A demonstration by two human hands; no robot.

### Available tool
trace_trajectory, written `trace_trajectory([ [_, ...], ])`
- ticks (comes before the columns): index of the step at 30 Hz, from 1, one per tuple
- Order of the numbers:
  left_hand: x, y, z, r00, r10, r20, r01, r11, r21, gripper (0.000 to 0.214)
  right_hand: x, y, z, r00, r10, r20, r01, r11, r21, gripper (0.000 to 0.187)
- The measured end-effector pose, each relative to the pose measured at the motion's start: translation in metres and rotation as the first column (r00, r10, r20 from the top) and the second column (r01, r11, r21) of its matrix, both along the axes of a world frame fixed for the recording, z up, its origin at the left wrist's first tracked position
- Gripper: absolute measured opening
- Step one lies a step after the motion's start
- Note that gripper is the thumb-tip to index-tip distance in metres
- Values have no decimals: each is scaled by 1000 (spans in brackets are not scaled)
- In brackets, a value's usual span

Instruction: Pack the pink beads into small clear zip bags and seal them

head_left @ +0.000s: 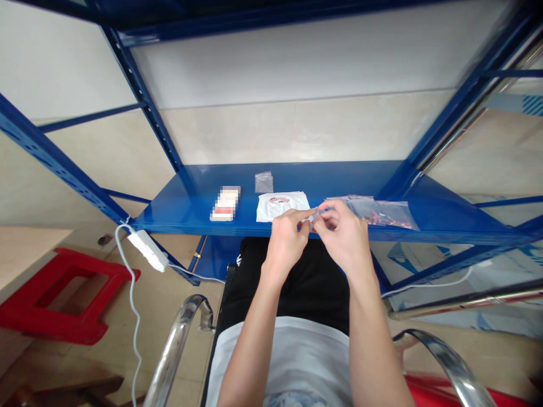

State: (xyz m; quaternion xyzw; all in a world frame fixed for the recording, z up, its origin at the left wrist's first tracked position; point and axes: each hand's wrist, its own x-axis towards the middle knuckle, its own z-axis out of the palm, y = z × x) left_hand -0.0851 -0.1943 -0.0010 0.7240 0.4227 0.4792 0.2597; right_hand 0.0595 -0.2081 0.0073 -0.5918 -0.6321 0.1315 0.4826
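Observation:
My left hand (289,234) and my right hand (343,233) meet above the front edge of the blue shelf. Between their pinched fingertips is a small clear plastic bag (313,217), mostly covered by the fingers. Just behind my left hand lies a white packet (281,204) with a pink print. To the right, partly behind my right hand, clear zip bags (394,215) with small reddish pieces in them lie flat and overlap. A little stack of clear bags (264,182) rests farther back.
A blurred-out phone-like object (226,203) lies on the left of the blue shelf (195,186). A white power strip (148,250) hangs at the left post, its cable running down. A red stool (63,299) stands at lower left. Chrome armrests (180,333) flank me.

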Motion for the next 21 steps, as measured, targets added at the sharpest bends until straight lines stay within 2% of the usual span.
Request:
trace_trajectory([
  [6, 2, 1, -2, 999, 51, -15, -52, 998, -18, 36, 0, -1, -1, 991, -29, 131, 23, 999, 48, 17],
  [10, 8, -1, -4, 998, 58, 39, -58, 998, 0, 44, -5, -4, 3, 979, -40, 199, 18, 994, 112, 11],
  [12, 11, -2, -4, 996, 36, 79, -38, 999, 12, 44, -4, -5, 4, 993, 7, 118, -21, 993, 115, 10],
  [15, 10, 0, -6, 987, 36, 155, -37, 999, 9, 41, 3, 1, -2, 991, 72, -112, -61, 993, 96, 13],
  [19, 7, 3, -6, 962, 22, 271, -4, 998, -69, 38, 17, 21, -26, 931, -153, -332, 186, 980, 70, 30],
  [20, 6, 3, -6, 954, 14, 298, 16, 995, -98, 38, 20, 26, -32, 896, -169, -411, 191, 982, 12, 34],
  [21, 5, 3, -5, 947, 5, 320, 38, 991, -128, 38, 22, 30, -38, 849, -145, -508, 133, 989, -60, 38],
])
